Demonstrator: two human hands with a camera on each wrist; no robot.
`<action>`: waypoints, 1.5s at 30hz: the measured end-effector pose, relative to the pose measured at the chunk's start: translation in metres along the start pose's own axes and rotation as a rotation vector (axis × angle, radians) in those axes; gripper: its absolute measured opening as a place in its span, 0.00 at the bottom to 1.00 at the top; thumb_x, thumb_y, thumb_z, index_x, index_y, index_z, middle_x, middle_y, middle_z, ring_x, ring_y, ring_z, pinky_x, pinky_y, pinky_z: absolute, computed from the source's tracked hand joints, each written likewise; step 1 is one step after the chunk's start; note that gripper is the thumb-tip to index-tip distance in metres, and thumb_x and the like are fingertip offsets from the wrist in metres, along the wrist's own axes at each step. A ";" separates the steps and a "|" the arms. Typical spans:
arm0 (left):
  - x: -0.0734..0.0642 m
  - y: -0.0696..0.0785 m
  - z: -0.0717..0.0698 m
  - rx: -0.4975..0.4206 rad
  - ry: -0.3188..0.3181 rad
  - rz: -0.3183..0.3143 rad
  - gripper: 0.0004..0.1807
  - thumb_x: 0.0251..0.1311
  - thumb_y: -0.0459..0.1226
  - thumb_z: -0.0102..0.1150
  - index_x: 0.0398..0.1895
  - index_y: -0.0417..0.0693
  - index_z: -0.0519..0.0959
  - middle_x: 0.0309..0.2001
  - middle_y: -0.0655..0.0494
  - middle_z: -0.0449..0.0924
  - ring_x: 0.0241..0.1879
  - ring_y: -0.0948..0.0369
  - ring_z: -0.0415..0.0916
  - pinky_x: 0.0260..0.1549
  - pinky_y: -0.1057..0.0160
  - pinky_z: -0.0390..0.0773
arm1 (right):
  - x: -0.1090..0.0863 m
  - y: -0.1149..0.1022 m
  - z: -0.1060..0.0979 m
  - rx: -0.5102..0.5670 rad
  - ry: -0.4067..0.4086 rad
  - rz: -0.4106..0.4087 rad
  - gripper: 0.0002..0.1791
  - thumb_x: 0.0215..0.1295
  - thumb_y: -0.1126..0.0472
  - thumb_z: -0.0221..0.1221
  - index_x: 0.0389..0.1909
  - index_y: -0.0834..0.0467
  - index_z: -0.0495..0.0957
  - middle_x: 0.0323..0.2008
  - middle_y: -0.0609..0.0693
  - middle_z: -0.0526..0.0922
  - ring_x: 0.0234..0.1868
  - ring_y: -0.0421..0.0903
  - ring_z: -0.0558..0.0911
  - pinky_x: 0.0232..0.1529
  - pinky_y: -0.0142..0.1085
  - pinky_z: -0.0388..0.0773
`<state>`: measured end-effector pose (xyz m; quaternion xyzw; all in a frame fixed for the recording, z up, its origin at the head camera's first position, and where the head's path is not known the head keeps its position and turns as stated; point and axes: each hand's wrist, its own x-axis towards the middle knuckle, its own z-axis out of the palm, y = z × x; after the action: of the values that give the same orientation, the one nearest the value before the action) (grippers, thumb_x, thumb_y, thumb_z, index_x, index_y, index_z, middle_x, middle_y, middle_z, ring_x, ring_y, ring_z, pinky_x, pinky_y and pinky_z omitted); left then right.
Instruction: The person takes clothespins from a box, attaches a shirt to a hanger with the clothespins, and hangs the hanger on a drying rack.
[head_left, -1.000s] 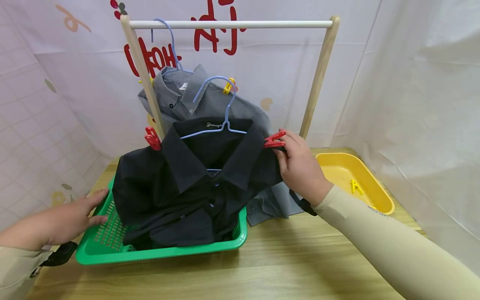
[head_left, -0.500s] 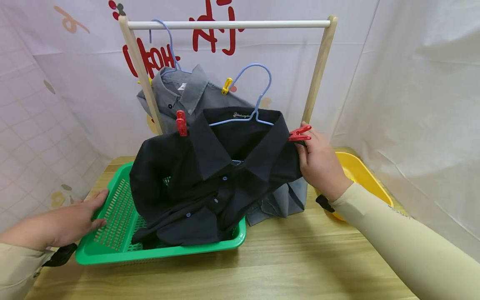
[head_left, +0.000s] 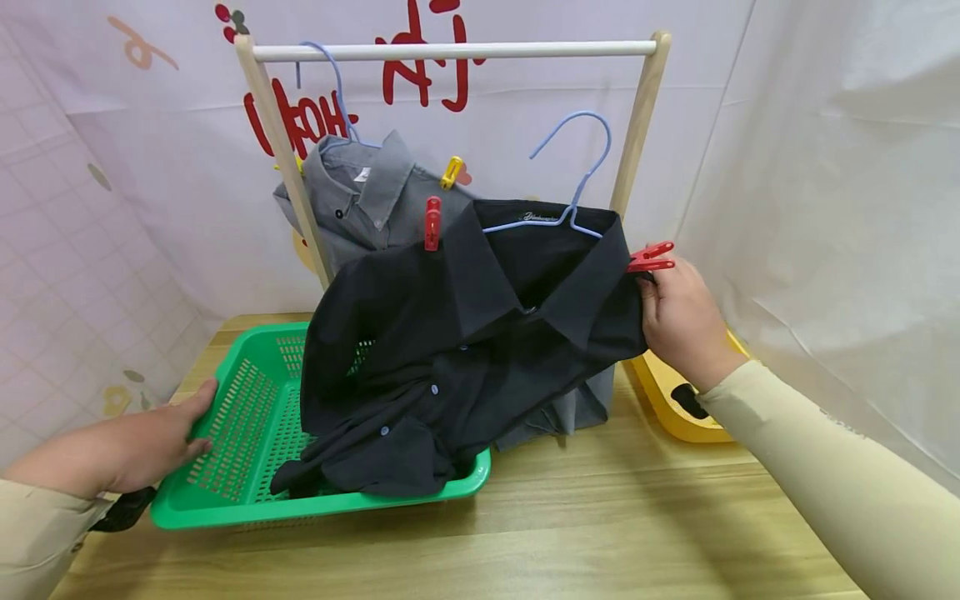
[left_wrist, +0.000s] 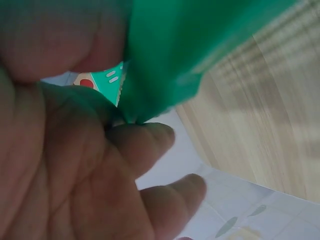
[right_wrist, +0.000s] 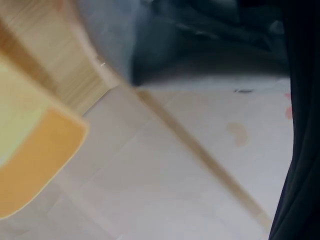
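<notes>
A black shirt (head_left: 495, 350) on a blue hanger (head_left: 573, 208) is raised at an angle, its lower part still inside the green basket (head_left: 322, 502). Red clothespins (head_left: 432, 223) sit at both shoulders. My right hand (head_left: 686, 317) grips the shirt at its right-side shoulder, just below one clothespin; in the right wrist view only dark cloth (right_wrist: 305, 150) shows, not the fingers. At the basket's left rim, my left hand (head_left: 142, 437) holds on, with the green rim (left_wrist: 165, 55) between thumb and fingers in the left wrist view.
A rack with a white rail (head_left: 457, 52) and wooden posts stands behind. On its left end hangs a grey shirt (head_left: 375, 196) with yellow clothespins (head_left: 452, 172). To the right, a yellow tray (head_left: 667, 404) is partly behind my right arm. White curtains surround the wooden table (head_left: 570, 517).
My right hand has moved right and slightly up, drawing the black shirt and its hanger along and uncovering more of the basket. The left hand has stayed on the rim.
</notes>
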<state>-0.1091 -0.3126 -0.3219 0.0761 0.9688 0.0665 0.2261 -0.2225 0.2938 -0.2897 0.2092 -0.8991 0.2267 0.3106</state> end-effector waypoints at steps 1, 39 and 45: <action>0.000 0.000 0.000 -0.008 -0.011 -0.001 0.53 0.76 0.42 0.57 0.78 0.20 0.30 0.55 0.14 0.75 0.49 0.35 0.82 0.47 0.37 0.79 | 0.000 0.003 -0.002 -0.009 -0.009 0.010 0.15 0.79 0.67 0.52 0.58 0.73 0.76 0.58 0.72 0.81 0.59 0.71 0.75 0.68 0.62 0.69; -0.001 0.009 -0.003 -0.029 -0.057 -0.049 0.53 0.79 0.39 0.53 0.76 0.21 0.22 0.33 0.47 0.82 0.27 0.57 0.76 0.31 0.56 0.75 | -0.012 0.104 -0.046 -0.154 0.019 0.070 0.14 0.81 0.68 0.45 0.53 0.75 0.73 0.48 0.76 0.77 0.51 0.74 0.71 0.62 0.64 0.66; -0.003 0.013 -0.004 -0.035 -0.050 -0.064 0.51 0.79 0.38 0.51 0.77 0.20 0.23 0.35 0.47 0.83 0.30 0.56 0.77 0.32 0.55 0.76 | -0.013 0.111 -0.052 -0.164 0.052 0.053 0.13 0.80 0.69 0.45 0.52 0.76 0.73 0.45 0.77 0.76 0.49 0.75 0.71 0.61 0.65 0.66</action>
<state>-0.1061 -0.3006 -0.3150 0.0429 0.9635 0.0745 0.2535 -0.2467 0.4143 -0.2922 0.1530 -0.9116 0.1658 0.3437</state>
